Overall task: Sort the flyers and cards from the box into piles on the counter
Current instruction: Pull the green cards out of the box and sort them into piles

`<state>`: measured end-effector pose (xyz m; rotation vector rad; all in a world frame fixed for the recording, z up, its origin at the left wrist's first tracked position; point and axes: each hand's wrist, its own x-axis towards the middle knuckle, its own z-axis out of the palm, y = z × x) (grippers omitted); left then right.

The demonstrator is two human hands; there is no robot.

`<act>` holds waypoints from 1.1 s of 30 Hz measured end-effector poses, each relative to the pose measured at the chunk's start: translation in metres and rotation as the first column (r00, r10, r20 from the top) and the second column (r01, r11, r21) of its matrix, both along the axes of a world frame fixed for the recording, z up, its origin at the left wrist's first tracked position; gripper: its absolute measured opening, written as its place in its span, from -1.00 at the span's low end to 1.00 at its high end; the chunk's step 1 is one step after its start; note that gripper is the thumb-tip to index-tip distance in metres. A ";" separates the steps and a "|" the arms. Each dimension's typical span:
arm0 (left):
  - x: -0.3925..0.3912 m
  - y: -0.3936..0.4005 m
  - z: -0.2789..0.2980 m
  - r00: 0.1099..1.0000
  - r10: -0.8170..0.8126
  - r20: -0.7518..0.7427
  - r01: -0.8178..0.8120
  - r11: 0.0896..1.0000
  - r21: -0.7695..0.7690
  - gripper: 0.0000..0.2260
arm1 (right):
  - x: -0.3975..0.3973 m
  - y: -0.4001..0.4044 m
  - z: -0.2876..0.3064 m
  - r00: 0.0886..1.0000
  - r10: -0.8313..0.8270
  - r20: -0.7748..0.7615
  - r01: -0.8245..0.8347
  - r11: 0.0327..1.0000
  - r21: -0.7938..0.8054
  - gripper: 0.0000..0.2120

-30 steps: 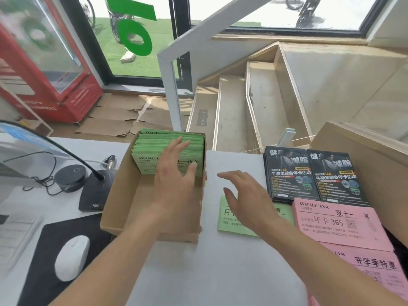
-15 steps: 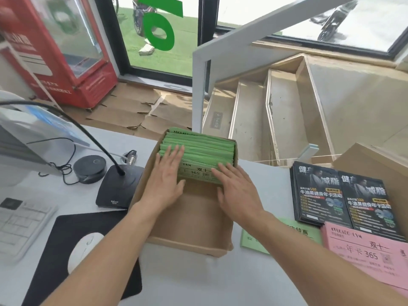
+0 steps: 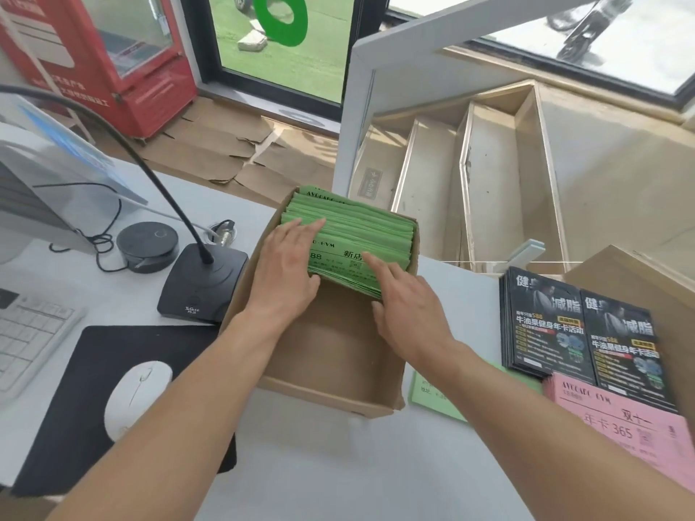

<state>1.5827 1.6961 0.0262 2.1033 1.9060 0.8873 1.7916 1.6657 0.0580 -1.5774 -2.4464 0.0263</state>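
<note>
- The cardboard box (image 3: 327, 355) sits on the white counter (image 3: 338, 475) directly in front of the person, within easy reach of both arms, so papers can be lifted out and laid to either side.
- The green flyers (image 3: 357, 235) stand on edge, packed against the far wall of the box; the near half is bare cardboard, which suggests much of the contents are already out.
- The left hand (image 3: 289, 268) lies with its fingers straight and together across the left part of the stack, seemingly steadying the leaning sheets so they do not flop forward.
- The right hand (image 3: 406, 314) reaches in at the right, fingers extended, the forefinger on the printed front sheet; it looks set to part or peel off sheets. Whether the thumb is already behind a sheet cannot be told.
- To the right on the counter lie the sorted piles: two stacks of black flyers (image 3: 579, 325) side by side, pink cards (image 3: 620, 430) just in front of them, and a green sheet (image 3: 432, 396) beside the box, partly hidden by the right forearm. Each kind keeps its own spot, so the next green sheets likely belong there.
- The desk microphone (image 3: 203, 283), mouse (image 3: 137, 392) and keyboard (image 3: 30, 332) occupy the left side, which may explain piling on the right.
</note>
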 end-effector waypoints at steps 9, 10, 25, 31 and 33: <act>-0.002 0.001 -0.004 1.000 -0.007 0.027 0.008 1.000 -0.020 -0.19 | -0.002 0.006 -0.009 0.991 -0.042 0.124 0.041 0.999 0.011 -0.19; -0.003 0.001 -0.004 1.000 -0.005 0.024 0.005 1.000 -0.017 -0.19 | -0.002 0.005 -0.009 0.991 -0.043 0.125 0.038 0.998 0.046 -0.21; -0.003 0.002 0.001 1.000 0.028 0.005 -0.028 0.999 0.029 -0.32 | -0.011 -0.001 0.017 0.997 -0.082 -0.008 0.080 0.989 -0.122 -0.35; 0.001 -0.005 0.015 0.995 -0.072 0.072 0.043 0.938 0.343 -0.73 | 0.011 -0.018 0.042 0.940 -0.120 -0.318 0.174 0.974 0.146 -0.45; 0.009 -0.016 0.030 0.987 -0.151 0.058 0.107 0.881 0.460 -0.80 | 0.029 -0.028 0.057 0.923 -0.122 -0.366 0.191 0.969 0.159 -0.49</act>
